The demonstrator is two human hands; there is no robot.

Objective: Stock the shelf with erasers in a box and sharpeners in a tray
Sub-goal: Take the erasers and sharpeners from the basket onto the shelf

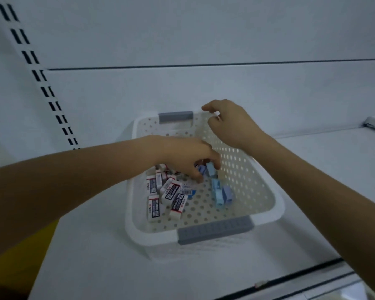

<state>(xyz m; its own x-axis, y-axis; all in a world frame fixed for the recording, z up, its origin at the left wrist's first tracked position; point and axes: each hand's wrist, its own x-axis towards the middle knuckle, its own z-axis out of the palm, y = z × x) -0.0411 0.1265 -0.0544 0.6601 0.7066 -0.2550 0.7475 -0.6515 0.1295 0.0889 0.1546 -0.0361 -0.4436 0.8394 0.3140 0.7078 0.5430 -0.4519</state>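
Left hand (186,156) was down inside the basket (277,204), its fingers curled round a pale blue sharpener (210,168). A darker blue piece sat against the palm beside it, but I could not tell whether that one was truly gripped. Right hand (227,124) pinched the basket's far rim, bracing it on the shelf (204,267).

From the head view, the erasers (167,193) lay heaped on the left of the basket floor. The loose sharpeners (222,193) lay apart from them, near the right wall. No tray or box showed anywhere in the frame.

I judged the step in hand to be lifting sharpeners out. The grip looked crowded, so I would have squeezed firmly before rising, or settled for one piece rather than drop two. A straight lift would clear the perforated wall and avoid dragging erasers along. The rim hold seemed worth maintaining, since the light basket could skate on the smooth shelf. Before carrying anything away, I would have needed to find the tray.
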